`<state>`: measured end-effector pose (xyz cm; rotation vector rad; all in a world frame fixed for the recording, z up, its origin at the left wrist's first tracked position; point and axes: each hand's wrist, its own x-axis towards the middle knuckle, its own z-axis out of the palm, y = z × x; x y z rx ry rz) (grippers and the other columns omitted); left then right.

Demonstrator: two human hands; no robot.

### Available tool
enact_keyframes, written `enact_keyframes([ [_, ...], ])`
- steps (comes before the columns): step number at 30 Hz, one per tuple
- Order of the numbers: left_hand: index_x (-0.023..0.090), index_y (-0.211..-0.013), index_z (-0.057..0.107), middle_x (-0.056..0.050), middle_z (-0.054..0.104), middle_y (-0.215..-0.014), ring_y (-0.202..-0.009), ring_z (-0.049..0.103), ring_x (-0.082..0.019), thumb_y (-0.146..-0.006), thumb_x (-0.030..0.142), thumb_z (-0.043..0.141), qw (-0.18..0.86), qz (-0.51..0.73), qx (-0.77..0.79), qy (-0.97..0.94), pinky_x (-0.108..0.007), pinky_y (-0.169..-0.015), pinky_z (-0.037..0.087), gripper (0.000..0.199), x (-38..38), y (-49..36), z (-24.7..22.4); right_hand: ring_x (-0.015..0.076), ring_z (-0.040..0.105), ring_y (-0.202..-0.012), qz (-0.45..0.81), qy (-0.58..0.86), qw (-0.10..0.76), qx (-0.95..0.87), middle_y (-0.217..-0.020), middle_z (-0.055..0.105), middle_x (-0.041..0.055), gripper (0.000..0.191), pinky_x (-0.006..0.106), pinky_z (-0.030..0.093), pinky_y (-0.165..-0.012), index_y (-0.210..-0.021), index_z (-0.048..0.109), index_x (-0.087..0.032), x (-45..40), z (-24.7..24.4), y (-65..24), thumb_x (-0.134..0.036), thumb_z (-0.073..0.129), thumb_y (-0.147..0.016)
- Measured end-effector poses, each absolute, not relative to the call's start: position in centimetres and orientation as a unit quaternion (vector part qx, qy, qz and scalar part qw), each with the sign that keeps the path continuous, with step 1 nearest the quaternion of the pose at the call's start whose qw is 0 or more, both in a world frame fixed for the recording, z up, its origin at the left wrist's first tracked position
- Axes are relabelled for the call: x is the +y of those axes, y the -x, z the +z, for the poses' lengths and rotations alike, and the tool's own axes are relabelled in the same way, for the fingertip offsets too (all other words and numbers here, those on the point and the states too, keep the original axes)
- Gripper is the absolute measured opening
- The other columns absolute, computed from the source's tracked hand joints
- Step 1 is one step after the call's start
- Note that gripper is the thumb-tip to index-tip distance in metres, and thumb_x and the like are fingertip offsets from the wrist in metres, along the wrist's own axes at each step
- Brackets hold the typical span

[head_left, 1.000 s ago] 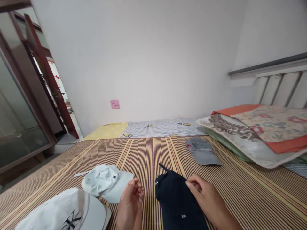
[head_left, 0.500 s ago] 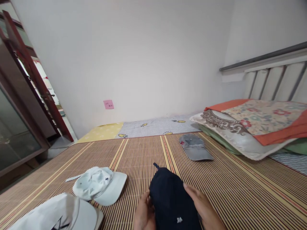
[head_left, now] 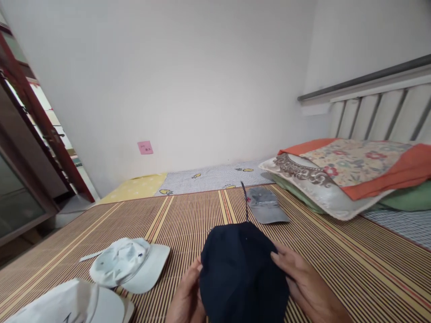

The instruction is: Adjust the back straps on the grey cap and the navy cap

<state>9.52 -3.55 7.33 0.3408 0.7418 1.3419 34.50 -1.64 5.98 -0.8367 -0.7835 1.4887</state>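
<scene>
A navy blue cap [head_left: 243, 273] is held between my two hands at the bottom middle, its crown facing up and a thin strap sticking up at the far side. My left hand [head_left: 189, 291] grips its left edge, with the fingers partly hidden under it. On the other side, my right hand [head_left: 298, 273] holds the right edge, thumb on top. A grey cap [head_left: 267, 205] lies on the striped mat beyond the navy one. To the left lie a pale mint cap [head_left: 126, 264] and a white cap [head_left: 63, 303], the latter cut off by the frame.
The striped bamboo mat [head_left: 188, 215] covers the bed up to a checked sheet [head_left: 215, 177] by the wall. Pillows with a floral, orange-edged cover [head_left: 363, 161] rest at the right, below a white headboard [head_left: 380, 112]. A pink note [head_left: 145, 147] sticks to the wall.
The navy cap has been tilted and turned, so its white letters no longer show and its strap stands higher. My hands have spread a little wider. The view has shifted slightly right.
</scene>
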Motion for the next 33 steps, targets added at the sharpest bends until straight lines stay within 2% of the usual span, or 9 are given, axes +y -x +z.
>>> enact_keyframes([
  [5, 0.022, -0.082, 0.069, 0.002, 0.063, -0.065, -0.057, 0.059, -0.013, -0.065, 0.034, 0.095, 0.629, 0.635, 0.33, -0.304, -0.022, -0.059, 0.05, 0.033, -5.3, -8.9, 9.8, 0.0376, 0.071, -0.122, 0.554, 0.363, 0.631, -0.404, -0.137, 0.073, 0.0188, 0.068, 0.051, 0.054, -0.106, -0.13, 0.071, -0.03, -3.0, 7.7, -36.4, -0.055, 0.088, -0.069],
  [8, 0.023, -0.08, 0.07, 0.0, 0.064, -0.067, -0.065, 0.058, -0.017, -0.066, 0.041, 0.093, 0.548, 0.643, 0.384, -0.374, -0.023, -0.064, 0.05, 0.033, -5.3, -9.1, 9.4, 0.0354, 0.072, -0.118, 0.517, 0.373, 0.618, -0.461, -0.128, 0.077, 0.0169, 0.058, 0.049, 0.054, -0.107, -0.126, 0.073, -0.029, -2.7, 7.3, -37.2, -0.051, 0.086, -0.074],
  [11, 0.025, -0.075, 0.071, -0.002, 0.068, -0.075, -0.084, 0.063, -0.024, -0.066, 0.028, 0.089, 0.425, 0.634, 0.474, -0.439, -0.028, -0.08, 0.051, 0.021, -4.3, -9.2, 7.5, 0.0327, 0.072, -0.117, 0.47, 0.415, 0.56, -0.542, -0.121, 0.08, 0.0122, 0.038, 0.044, 0.054, -0.105, -0.116, 0.078, -0.028, -1.9, 6.2, -37.1, -0.034, 0.078, -0.079],
  [16, 0.024, -0.056, 0.06, -0.001, 0.058, -0.064, -0.069, 0.054, -0.021, -0.069, 0.003, 0.061, 0.312, 0.451, 0.522, -0.653, -0.029, -0.067, 0.036, 0.024, -2.5, -8.0, 4.8, 0.031, 0.075, -0.104, 0.414, 0.524, 0.404, -0.626, -0.103, 0.082, 0.0058, 0.03, 0.041, 0.056, -0.093, -0.091, 0.084, -0.031, -2.0, 4.3, -36.4, -0.017, 0.065, -0.072],
  [18, 0.023, -0.059, 0.061, -0.002, 0.06, -0.068, -0.071, 0.056, -0.021, -0.071, 0.002, 0.054, 0.287, 0.383, 0.522, -0.706, -0.03, -0.067, 0.034, 0.025, -2.1, -7.4, 4.5, 0.0313, 0.073, -0.108, 0.406, 0.553, 0.366, -0.629, -0.109, 0.081, 0.0064, 0.036, 0.042, 0.055, -0.097, -0.096, 0.085, -0.033, -2.7, 4.8, -36.2, -0.016, 0.067, -0.071],
  [21, 0.022, -0.065, 0.058, -0.003, 0.061, -0.072, -0.076, 0.059, -0.022, -0.072, 0.002, 0.045, 0.265, 0.323, 0.517, -0.747, -0.031, -0.07, 0.036, 0.026, -1.7, -7.1, 4.4, 0.0287, 0.068, -0.121, 0.403, 0.523, 0.344, -0.667, -0.123, 0.078, 0.0067, 0.034, 0.042, 0.048, -0.108, -0.114, 0.081, -0.031, -3.7, 7.0, -35.3, -0.025, 0.064, -0.085],
  [25, 0.022, -0.077, 0.059, -0.005, 0.066, -0.083, -0.086, 0.063, -0.024, -0.074, 0.005, 0.042, 0.267, 0.277, 0.527, -0.758, -0.034, -0.078, 0.042, 0.024, -1.8, -6.9, 4.0, 0.0281, 0.07, -0.113, 0.386, 0.513, 0.271, -0.717, -0.116, 0.078, 0.009, 0.031, 0.041, 0.049, -0.099, -0.11, 0.079, -0.026, -4.0, 8.2, -32.6, -0.043, 0.057, -0.099],
  [28, 0.021, -0.085, 0.062, -0.008, 0.071, -0.094, -0.095, 0.066, -0.027, -0.084, 0.018, 0.05, 0.275, 0.258, 0.553, -0.743, -0.038, -0.087, 0.045, 0.013, -1.9, -6.3, 3.3, 0.0365, 0.073, -0.105, 0.321, 0.607, 0.163, -0.709, -0.107, 0.079, 0.0167, 0.028, 0.047, 0.051, -0.089, -0.1, 0.078, -0.018, -3.5, 6.0, -30.8, -0.041, 0.064, -0.094],
  [33, 0.021, -0.094, 0.068, -0.013, 0.074, -0.108, -0.106, 0.066, -0.032, -0.081, 0.024, 0.059, 0.279, 0.243, 0.609, -0.702, -0.043, -0.095, 0.045, 0.016, -2.1, -5.4, 1.9, 0.0385, 0.072, -0.11, 0.263, 0.619, 0.13, -0.729, -0.11, 0.079, 0.0168, 0.018, 0.047, 0.052, -0.093, -0.101, 0.076, -0.016, -2.9, 3.2, -30.2, -0.026, 0.073, -0.086],
])
